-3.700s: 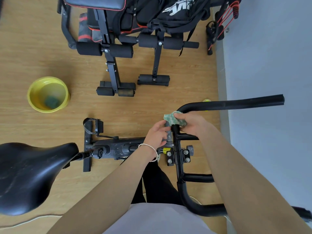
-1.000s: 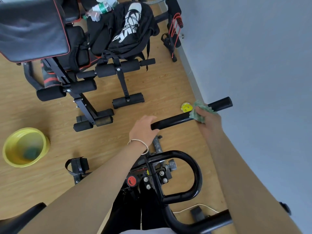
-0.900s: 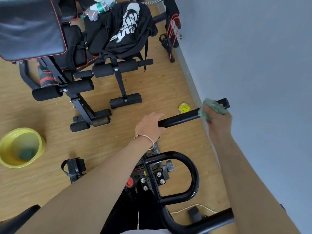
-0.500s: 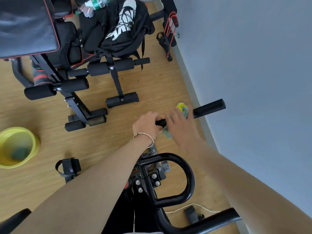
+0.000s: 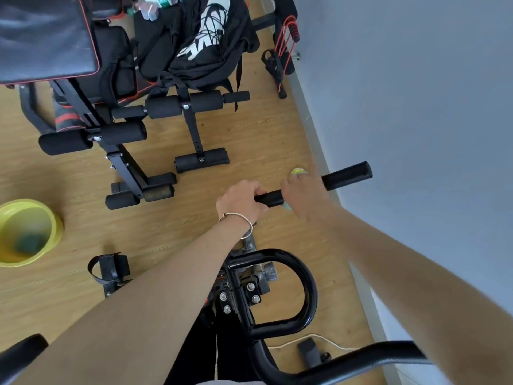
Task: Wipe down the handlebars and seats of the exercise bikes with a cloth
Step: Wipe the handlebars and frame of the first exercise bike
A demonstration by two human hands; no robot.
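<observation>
Our left hand (image 5: 241, 200), fingers curled round straight black foam handlebar (image 5: 347, 175), steadies it. Our right hand (image 5: 304, 194), blurred, fingers wrapped over it mid-length, pale green cloth (image 5: 286, 207) peeking beneath. We judge best: wrap cloth fully, stroke to outer end.

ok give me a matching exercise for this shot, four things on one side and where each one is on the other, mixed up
Things:
1. yellow basin
2. black backpack
3. left hand
4. right hand

Places:
a. resting on the bench at the top
b. gripping the handlebar, on the side nearer the stem
c. on the floor, far left
d. on the handlebar nearer its free end, green cloth showing under it

Pairs: 1-c, 2-a, 3-b, 4-d
</observation>
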